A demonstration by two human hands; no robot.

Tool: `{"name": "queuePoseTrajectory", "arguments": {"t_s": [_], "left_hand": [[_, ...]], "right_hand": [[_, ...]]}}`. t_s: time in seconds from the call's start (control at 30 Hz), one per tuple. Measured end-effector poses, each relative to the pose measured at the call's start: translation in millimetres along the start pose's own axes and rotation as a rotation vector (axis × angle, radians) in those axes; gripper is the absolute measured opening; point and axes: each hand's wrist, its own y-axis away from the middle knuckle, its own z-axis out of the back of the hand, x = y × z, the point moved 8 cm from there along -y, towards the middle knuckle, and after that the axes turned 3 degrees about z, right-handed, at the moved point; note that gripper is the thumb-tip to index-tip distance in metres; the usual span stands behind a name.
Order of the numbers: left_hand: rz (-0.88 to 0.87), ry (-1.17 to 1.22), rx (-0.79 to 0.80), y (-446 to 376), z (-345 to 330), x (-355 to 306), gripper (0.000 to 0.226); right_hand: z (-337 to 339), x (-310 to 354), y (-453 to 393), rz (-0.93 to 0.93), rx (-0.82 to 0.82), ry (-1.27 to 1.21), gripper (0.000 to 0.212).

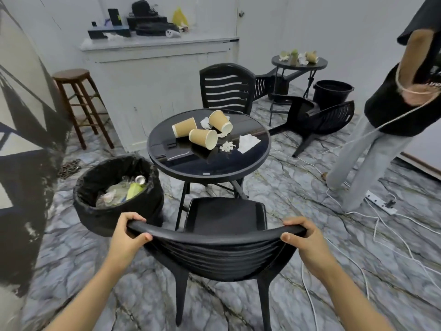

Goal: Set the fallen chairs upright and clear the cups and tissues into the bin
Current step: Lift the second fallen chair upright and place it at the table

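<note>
chair nearest the camera is found upright on its legs, its seat tucked toward the round black table. its curved top rail is gripped at both ends: the left hand is curled over the left end, thumb in front, and the right hand is wrapped round the right end likewise. three paper cups are noted lying on their sides on the table top, with crumpled tissues just beside them. a second chair is seen upright beyond the table. a further chair is observed tipped over on the floor to the right. a lined bin, partly filled with rubbish, is placed left of the table. a standing person is recorded at far right.
</note>
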Motion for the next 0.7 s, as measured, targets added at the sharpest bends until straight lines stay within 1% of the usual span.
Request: {"name": "queuePoseTrajectory", "arguments": {"t_s": [0.07, 0.1, 0.2, 0.27, 0.33, 0.47, 0.57, 0.7], "left_hand": [[-0.008, 0.018, -0.049, 12.2, -4.9, -3.1, 0.059], [-0.004, 0.034, -0.076, 16.9, -7.2, -3.0, 0.059], [0.001, 0.066, -0.183, 25.6, 0.7, -1.1, 0.046], [0.027, 0.086, -0.193, 23.8, 9.8, 3.3, 0.05], [0.05, 0.076, -0.135, 20.2, 11.2, 5.7, 0.055], [0.057, 0.053, -0.075, 10.6, 8.0, 4.6, 0.066], [0.07, 0.014, -0.018, -6.3, 13.7, 6.6, 0.058], [0.136, -0.035, 0.155, -40.3, 8.0, 10.4, 0.063]], "right_hand": [[5.6, -1.3, -6.0, -0.01, -0.01, 0.004, 0.059], [6.9, -2.1, -11.9, -0.021, 0.002, 0.002, 0.06], [-4.6, -2.5, -35.4, -0.077, 0.065, 0.049, 0.066], [-12.8, -3.3, -46.5, -0.095, 0.119, 0.097, 0.068], [-15.8, -6.0, -48.6, -0.099, 0.143, 0.11, 0.062], [-9.1, -12.6, -39.1, -0.07, 0.087, 0.046, 0.059], [-16.5, -12.4, -33.0, -0.039, 0.06, 0.034, 0.058], [-17.6, -13.5, -29.6, 0.012, -0.033, 0.021, 0.062]]}}
